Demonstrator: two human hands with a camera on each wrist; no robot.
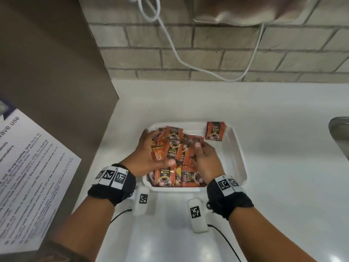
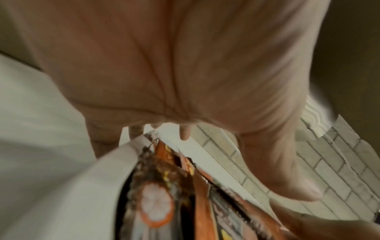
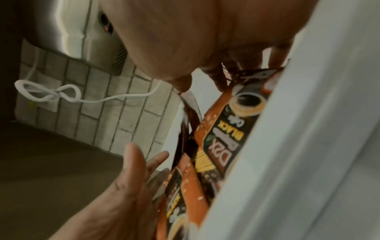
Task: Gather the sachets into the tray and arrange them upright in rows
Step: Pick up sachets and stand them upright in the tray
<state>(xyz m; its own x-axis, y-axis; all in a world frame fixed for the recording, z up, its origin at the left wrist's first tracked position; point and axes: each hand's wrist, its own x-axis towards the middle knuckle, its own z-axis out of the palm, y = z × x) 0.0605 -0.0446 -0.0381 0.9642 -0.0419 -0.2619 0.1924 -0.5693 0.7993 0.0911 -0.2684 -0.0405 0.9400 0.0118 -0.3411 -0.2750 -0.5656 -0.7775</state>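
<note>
White tray (image 1: 238, 148) holding loose orange coffee sachets (image 1: 171, 157), small upright stack (image 1: 215, 131) at far corner; left hand (image 1: 146, 154) fingers spread over heap, right hand (image 1: 204, 160) fingertips pinching sachets.

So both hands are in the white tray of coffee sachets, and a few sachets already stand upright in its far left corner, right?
Nearly: the upright sachets stand in the far right corner of the white tray, as the head view shows. Both the left hand and right hand are indeed in it.
</note>
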